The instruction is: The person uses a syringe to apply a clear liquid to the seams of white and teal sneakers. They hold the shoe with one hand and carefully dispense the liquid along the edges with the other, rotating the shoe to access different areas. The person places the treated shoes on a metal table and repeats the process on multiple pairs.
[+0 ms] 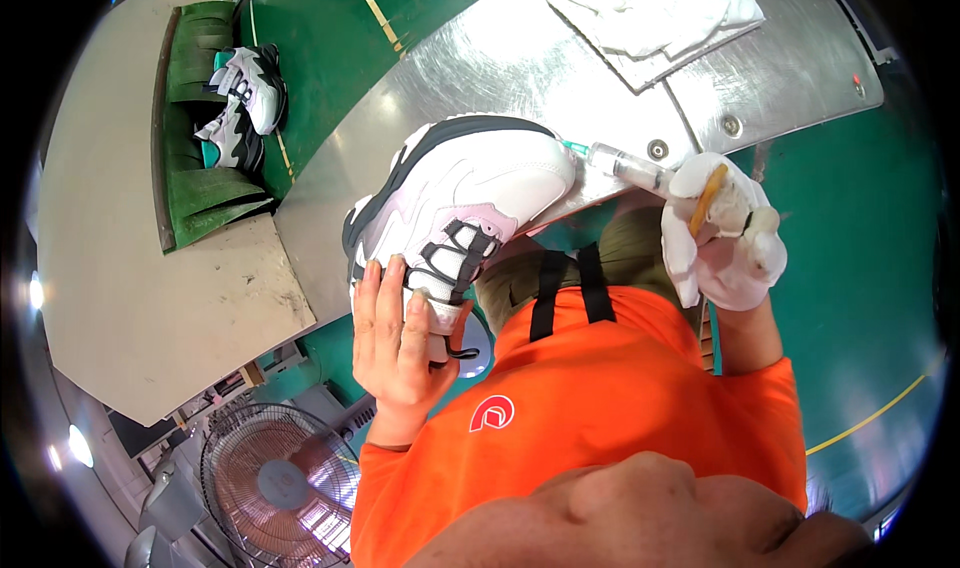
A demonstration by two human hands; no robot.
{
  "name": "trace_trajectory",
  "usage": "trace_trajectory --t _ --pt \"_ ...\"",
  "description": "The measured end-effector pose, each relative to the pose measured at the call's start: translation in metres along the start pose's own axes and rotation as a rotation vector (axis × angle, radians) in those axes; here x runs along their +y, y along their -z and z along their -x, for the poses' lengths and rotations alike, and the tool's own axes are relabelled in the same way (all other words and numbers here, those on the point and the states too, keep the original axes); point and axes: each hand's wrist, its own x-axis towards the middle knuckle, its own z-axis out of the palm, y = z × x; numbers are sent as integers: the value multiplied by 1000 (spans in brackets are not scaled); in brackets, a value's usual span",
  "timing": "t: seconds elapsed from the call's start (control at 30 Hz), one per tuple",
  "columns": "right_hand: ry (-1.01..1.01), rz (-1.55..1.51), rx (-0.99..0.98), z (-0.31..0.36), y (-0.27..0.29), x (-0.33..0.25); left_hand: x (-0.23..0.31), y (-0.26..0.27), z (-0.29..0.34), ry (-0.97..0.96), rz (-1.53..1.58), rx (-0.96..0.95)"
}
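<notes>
A white sneaker (500,173) with pink panels, black laces and a black sole edge lies tilted on its side at the metal table's near edge. My bare left hand (395,338) grips it around the ankle opening, fingers spread along the upper. My right hand (728,253), in a white glove, is closed around a clear syringe (622,165). The syringe's green tip reaches the seam between the toe and the sole; whether it touches cannot be made out. A yellow-brown stick (708,198) is also held between the gloved fingers.
The shiny metal table (470,73) curves across the top, with crumpled white cloth (660,13) on a board. At left, two similar sneakers (245,103) sit in a green slotted rack (200,68) beside a beige surface (110,228). A large fan (285,483) stands lower left.
</notes>
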Motion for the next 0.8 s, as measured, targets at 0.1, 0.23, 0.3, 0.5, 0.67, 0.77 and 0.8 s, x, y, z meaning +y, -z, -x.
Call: trace_trajectory --t 0.1,0.23,0.3,0.5,0.67,0.77,0.8 --pt "12 -11 24 1 -10 -3 1 -1 0 -3 -12 17" --pt "17 3 86 5 -25 -6 5 0 2 28 53 0" --pt "7 68 115 7 -32 -9 5 -1 2 20 50 11" --pt "-107 364 231 5 -65 -19 -1 1 0 19 46 7" --pt "-36 488 183 12 -67 -12 -5 10 -13 41 139 -33" --pt "-62 531 172 13 -66 -10 -13 14 -23 99 271 -52" --pt "-45 542 152 14 -64 -5 -15 18 -29 115 271 -87"
